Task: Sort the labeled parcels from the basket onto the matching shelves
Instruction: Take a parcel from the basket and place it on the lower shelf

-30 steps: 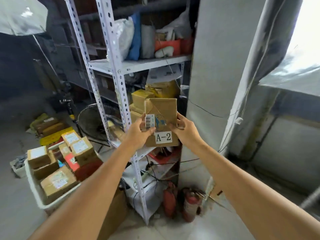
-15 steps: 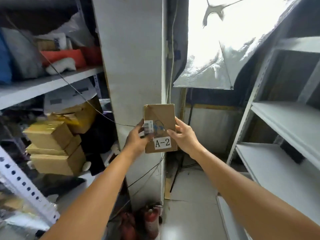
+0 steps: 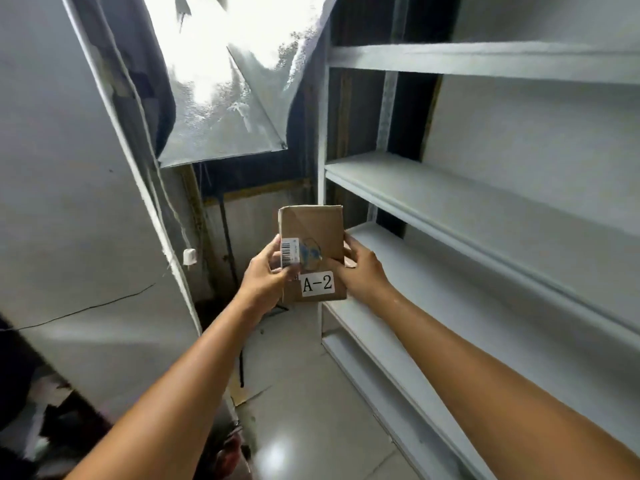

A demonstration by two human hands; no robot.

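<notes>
I hold a small brown cardboard parcel [image 3: 313, 230] upright in front of me; it carries a barcode sticker and a white label reading A-2. My left hand [image 3: 266, 278] grips its left edge with the thumb over the barcode sticker. My right hand [image 3: 360, 271] grips its right edge. The parcel hangs in the air just left of a white metal shelf unit [image 3: 450, 209], level with its lower boards. The basket is out of view.
The shelf unit's several boards [image 3: 485, 60] on the right carry nothing that I can see. A grey pillar [image 3: 69, 202] with a cable stands at the left. A silver reflective sheet [image 3: 225, 98] hangs ahead. Dark clutter [image 3: 69, 420] lies on the floor at lower left.
My view has swung right, from the cluttered shelf and basket, past the pillar, to the bare white shelf unit. Both hands kept their grip on the A-2 parcel.
</notes>
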